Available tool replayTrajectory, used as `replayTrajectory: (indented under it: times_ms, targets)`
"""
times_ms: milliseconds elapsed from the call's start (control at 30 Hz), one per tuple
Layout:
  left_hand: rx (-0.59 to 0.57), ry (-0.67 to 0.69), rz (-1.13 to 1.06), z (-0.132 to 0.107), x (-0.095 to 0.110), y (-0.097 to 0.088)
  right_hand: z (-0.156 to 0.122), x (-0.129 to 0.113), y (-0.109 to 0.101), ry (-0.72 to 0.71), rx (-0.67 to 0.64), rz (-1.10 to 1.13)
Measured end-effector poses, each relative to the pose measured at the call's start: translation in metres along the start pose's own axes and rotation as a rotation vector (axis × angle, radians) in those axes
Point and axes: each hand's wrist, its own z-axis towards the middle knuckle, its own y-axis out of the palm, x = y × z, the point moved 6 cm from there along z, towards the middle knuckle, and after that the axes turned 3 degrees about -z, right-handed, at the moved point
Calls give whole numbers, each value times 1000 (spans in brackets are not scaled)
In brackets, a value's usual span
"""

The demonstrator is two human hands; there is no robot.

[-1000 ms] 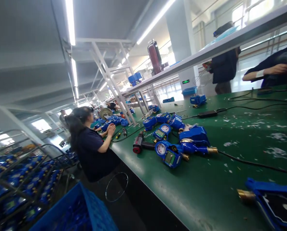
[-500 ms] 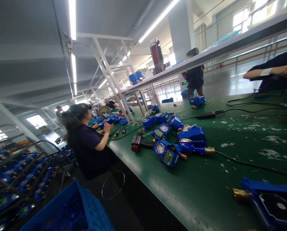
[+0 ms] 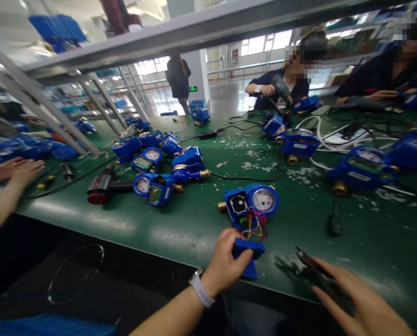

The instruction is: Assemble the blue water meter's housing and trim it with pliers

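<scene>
At the table's near edge my left hand [image 3: 226, 259], with a watch on the wrist, grips a blue plastic cover [image 3: 249, 249] between thumb and fingers. Thin red, yellow and white wires [image 3: 255, 226] run from near the cover to an opened blue water meter [image 3: 264, 199]. This meter has a round white dial, a brass end and a dark square compartment. To the right, my right hand [image 3: 355, 291] is closed round dark pliers [image 3: 315, 268], their tips pointing away to the upper left, apart from the meter.
Several blue water meters [image 3: 154, 189] lie on the green table [image 3: 180, 233] to the left, beside a heat gun [image 3: 103, 185]. More meters [image 3: 364, 168] and cables stand at right. Co-workers sit across; another person's hands [image 3: 19, 170] are at far left. A shelf [image 3: 152, 39] spans above.
The view has swung right and down. Both my hands, the blue cover and the pliers now show; the opened meter is nearer the middle.
</scene>
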Motion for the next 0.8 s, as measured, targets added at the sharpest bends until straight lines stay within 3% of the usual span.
replayTrajectory:
  times_ms: [167,567,800]
  targets:
    - [-14,-68,-56,1,0,-2,9,-27,-1,-55,-17,-43]
    - [-46,-352,-527,2,-16,-1,15,-69,11,-5,-32,131]
    - [-52,-211,-402,4,-9,-2,19,-70,9,3,-43,118]
